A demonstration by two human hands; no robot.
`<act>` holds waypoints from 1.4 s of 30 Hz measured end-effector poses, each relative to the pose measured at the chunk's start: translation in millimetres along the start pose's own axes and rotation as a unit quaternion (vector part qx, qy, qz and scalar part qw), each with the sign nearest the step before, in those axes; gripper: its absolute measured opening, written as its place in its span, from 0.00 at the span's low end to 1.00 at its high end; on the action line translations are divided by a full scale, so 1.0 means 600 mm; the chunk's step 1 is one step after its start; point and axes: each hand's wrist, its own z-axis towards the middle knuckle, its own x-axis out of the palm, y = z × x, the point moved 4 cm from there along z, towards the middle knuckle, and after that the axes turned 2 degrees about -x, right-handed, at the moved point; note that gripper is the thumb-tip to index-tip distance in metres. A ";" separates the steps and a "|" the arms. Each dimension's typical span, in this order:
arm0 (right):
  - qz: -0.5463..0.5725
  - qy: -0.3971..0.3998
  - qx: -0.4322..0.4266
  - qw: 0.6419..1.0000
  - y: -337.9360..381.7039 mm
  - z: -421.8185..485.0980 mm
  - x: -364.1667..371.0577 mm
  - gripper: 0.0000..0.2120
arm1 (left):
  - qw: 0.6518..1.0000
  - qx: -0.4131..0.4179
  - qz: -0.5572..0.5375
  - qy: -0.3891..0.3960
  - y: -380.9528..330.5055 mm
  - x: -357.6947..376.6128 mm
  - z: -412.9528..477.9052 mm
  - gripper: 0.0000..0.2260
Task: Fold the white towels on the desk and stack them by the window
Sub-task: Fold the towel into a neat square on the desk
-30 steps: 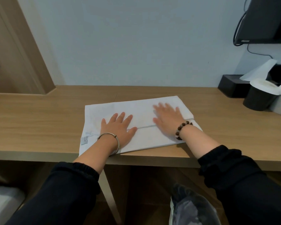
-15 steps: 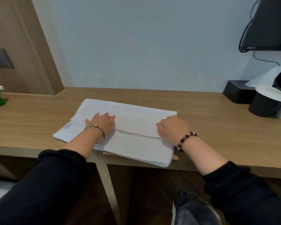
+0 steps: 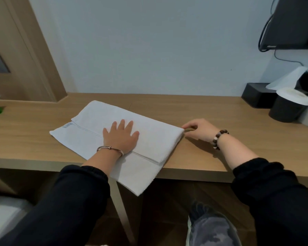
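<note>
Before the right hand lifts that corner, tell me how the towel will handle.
Likely floppy: the white towel droops over the desk edge. Lifted by the corner at the right hand, its folded layers would probably fall open. It looks light; the flat left hand seems enough to pin it.

towel (image 3: 155, 139) white | desk (image 3: 220, 112) tan woodgrain | sleeve (image 3: 69, 201) black | tissue box (image 3: 252, 95) black | wall (image 3: 149, 50) pale grey

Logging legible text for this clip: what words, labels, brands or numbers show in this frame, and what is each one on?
No text here can be quoted.
Sewn tag on the white towel: faint print, too small to read.
Brand mark on the lower edge of the black screen: blurred, unreadable.
Nothing else in view bears text.
</note>
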 end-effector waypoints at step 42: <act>-0.281 0.001 -0.014 0.960 0.027 0.065 0.084 0.27 | 0.998 0.054 0.002 -0.023 0.024 -0.029 -0.001 0.20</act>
